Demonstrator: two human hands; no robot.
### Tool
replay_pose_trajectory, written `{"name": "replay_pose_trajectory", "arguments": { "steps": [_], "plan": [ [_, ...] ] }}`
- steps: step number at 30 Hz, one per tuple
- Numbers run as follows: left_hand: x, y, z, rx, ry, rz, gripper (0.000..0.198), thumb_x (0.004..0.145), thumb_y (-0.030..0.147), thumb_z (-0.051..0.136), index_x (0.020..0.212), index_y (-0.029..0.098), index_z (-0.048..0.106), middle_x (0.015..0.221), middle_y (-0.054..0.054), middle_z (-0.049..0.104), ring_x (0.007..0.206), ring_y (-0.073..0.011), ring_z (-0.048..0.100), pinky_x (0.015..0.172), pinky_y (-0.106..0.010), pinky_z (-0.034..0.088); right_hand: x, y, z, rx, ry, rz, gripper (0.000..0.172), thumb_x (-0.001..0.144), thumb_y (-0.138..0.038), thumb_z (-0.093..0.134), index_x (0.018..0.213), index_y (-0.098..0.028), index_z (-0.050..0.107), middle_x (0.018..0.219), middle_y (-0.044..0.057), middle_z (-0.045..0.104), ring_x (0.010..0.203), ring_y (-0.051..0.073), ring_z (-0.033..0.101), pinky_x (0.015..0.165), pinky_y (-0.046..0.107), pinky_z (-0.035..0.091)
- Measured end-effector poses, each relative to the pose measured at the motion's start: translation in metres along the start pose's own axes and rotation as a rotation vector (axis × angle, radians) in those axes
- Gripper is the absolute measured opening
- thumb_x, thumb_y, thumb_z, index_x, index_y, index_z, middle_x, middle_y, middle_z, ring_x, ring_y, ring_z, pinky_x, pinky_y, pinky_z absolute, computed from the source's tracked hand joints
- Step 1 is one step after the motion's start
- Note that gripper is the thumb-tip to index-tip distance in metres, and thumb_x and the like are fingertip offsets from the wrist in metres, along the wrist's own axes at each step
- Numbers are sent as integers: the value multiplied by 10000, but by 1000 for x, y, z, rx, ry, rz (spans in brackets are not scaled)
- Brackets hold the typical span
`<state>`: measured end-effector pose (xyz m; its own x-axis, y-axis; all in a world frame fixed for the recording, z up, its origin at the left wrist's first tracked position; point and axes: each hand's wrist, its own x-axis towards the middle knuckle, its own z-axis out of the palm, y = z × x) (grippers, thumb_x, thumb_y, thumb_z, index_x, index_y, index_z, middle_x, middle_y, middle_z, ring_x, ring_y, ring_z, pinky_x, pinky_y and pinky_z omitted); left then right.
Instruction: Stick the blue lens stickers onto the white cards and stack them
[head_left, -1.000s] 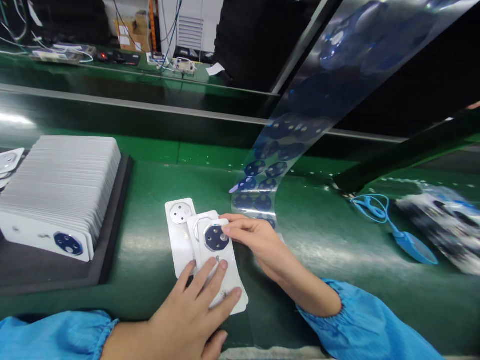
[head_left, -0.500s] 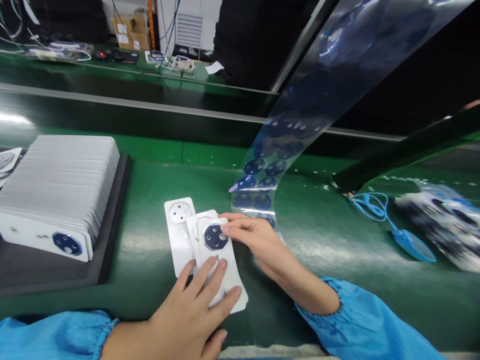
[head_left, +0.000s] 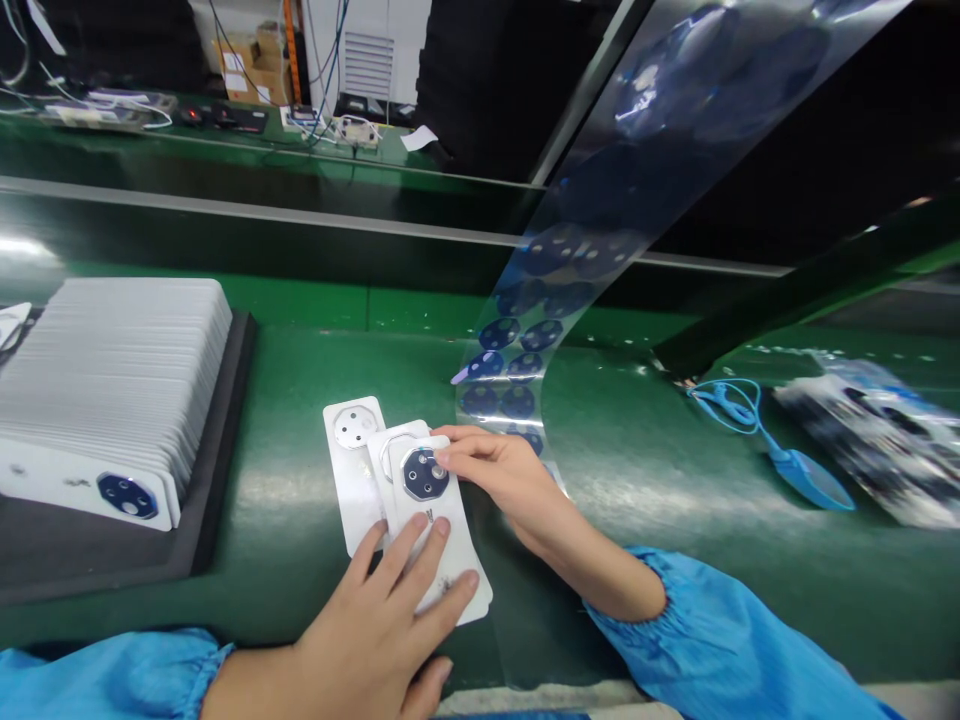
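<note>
well, the top white card [head_left: 461,607] lies flat on the green bench [head_left: 637,480], slanted, with a dark blue octagonal lens piece [head_left: 420,475] in a silver rim near its upper end. the left hand [head_left: 371,610] comes in from below the top card, palm down and fingers spread, its fingertips [head_left: 420,523] pressing on the card's lower half, so it is released and flat, not clenched. the right hand [head_left: 502,475] reaches in from the right of the top card, its fingers [head_left: 457,445] bent and touching the lens piece's right side; whether they grip it or only touch it, i cannot tell. a blue cuffed sleeve [head_left: 675,620] covers the right forearm.

the top card overlaps a second card [head_left: 394,450] carrying a metal ring, and just left of that lies a third card [head_left: 349,490] with a silver disc. left of the top card, a black foam tray [head_left: 225,430] holds a long stack of white cards [head_left: 127,400] standing on edge, with a lens card [head_left: 127,495] at the front. a clear film strip [head_left: 510,380] dotted with dark lenses rises just behind the top card. well right of it lie a blue coiled strap [head_left: 727,405] and a blurred bag [head_left: 862,440].
</note>
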<state>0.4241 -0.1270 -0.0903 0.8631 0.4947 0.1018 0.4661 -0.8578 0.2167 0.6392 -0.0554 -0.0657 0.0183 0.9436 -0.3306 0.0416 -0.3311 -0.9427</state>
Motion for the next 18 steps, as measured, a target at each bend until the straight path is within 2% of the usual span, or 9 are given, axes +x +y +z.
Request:
{"name": "replay_pose_trajectory", "arguments": {
  "steps": [4, 7, 9, 10, 12, 14, 18],
  "plan": [
    [0, 0, -1, 13, 7, 19, 780, 810, 275, 621, 1555, 244, 394, 1620, -175, 333, 1493, -401, 226, 1123, -591, 183, 0, 6, 2, -84, 39, -100, 180, 731, -416, 819, 687, -245, 788, 1133, 81, 724, 1140, 294, 637, 1031, 441, 450],
    [0, 0, -1, 12, 18, 18, 787, 805, 264, 598, 1562, 249, 383, 1624, -165, 329, 1495, -393, 227, 1126, -581, 184, -2, 11, 6, -263, 113, -253, 177, 800, -394, 772, 712, -243, 742, 1116, 77, 717, 972, 255, 679, 787, 380, 534],
    [0, 0, 0, 19, 27, 18, 794, 795, 261, 601, 1560, 244, 386, 1622, -171, 330, 1488, -397, 239, 1120, -580, 192, -4, 13, 9, -420, 137, -366, 177, 845, -392, 753, 764, -244, 700, 1147, 75, 704, 872, 230, 679, 680, 359, 526],
    [-1, 0, 0, 25, 32, 19, 806, 780, 257, 612, 1555, 236, 393, 1617, -180, 335, 1479, -406, 250, 1115, -584, 196, -4, 15, 10, -502, 142, -427, 172, 864, -385, 744, 787, -246, 680, 1154, 78, 701, 880, 235, 679, 701, 367, 531],
    [-1, 1, 2, 33, 40, 22, 827, 753, 250, 631, 1548, 223, 404, 1606, -193, 347, 1466, -419, 266, 1110, -590, 200, -4, 18, 11, -677, 153, -532, 164, 898, -371, 722, 819, -247, 650, 1159, 94, 701, 996, 275, 673, 837, 406, 531],
    [-1, 0, 3, 33, 48, 21, 818, 764, 261, 627, 1549, 229, 402, 1608, -185, 347, 1471, -412, 262, 1118, -584, 200, -2, 23, 9, -843, 179, -578, 172, 920, -391, 707, 881, -238, 639, 1180, 128, 690, 1087, 321, 647, 917, 448, 510],
    [-1, -1, 3, 49, 71, 35, 793, 800, 292, 608, 1561, 236, 390, 1603, -178, 358, 1479, -407, 260, 1120, -581, 222, 5, 30, 3, -988, 269, -629, 445, 878, -541, 739, 1077, -171, 592, 1180, 196, 640, 1040, 361, 631, 854, 483, 532]
  ]
}}
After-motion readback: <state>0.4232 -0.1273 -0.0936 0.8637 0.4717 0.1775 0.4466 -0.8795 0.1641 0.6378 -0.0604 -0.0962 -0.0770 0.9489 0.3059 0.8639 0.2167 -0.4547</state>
